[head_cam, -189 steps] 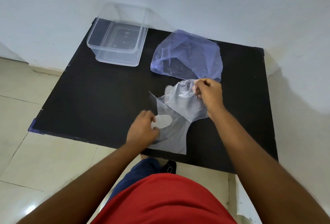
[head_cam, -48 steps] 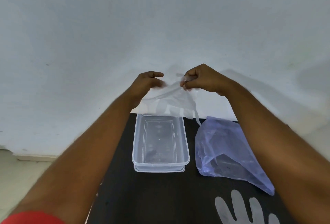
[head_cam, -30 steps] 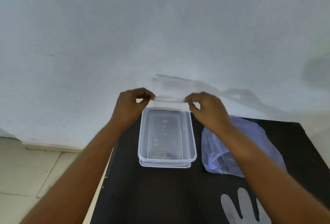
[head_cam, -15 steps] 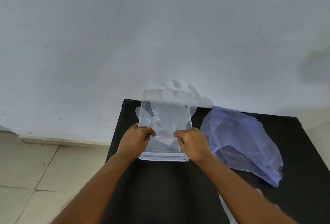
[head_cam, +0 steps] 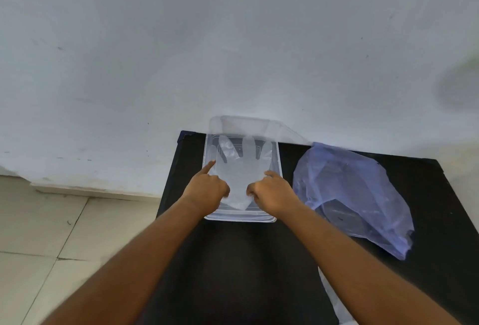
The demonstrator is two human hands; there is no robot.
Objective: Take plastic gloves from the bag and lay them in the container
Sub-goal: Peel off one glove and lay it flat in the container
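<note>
A clear plastic container (head_cam: 279, 166) stands at the back left of the black table. A translucent plastic glove (head_cam: 239, 169) lies flat inside it, fingers pointing to the wall. My left hand (head_cam: 206, 190) rests on the glove's left cuff edge with the index finger stretched forward. My right hand (head_cam: 272, 192) pinches the cuff on its right side. The bluish plastic bag (head_cam: 355, 195) lies crumpled to the right of the container. Part of another glove (head_cam: 334, 298) shows on the table beside my right forearm.
The black table (head_cam: 233, 260) stands against a white wall (head_cam: 233, 39). Its left edge drops to a tiled floor (head_cam: 51, 234). The container sits close to the table's back left corner.
Both hands lowered the glove from the air over the container down into it. The glove now lies spread on the container floor, and my left index finger has stretched out.
</note>
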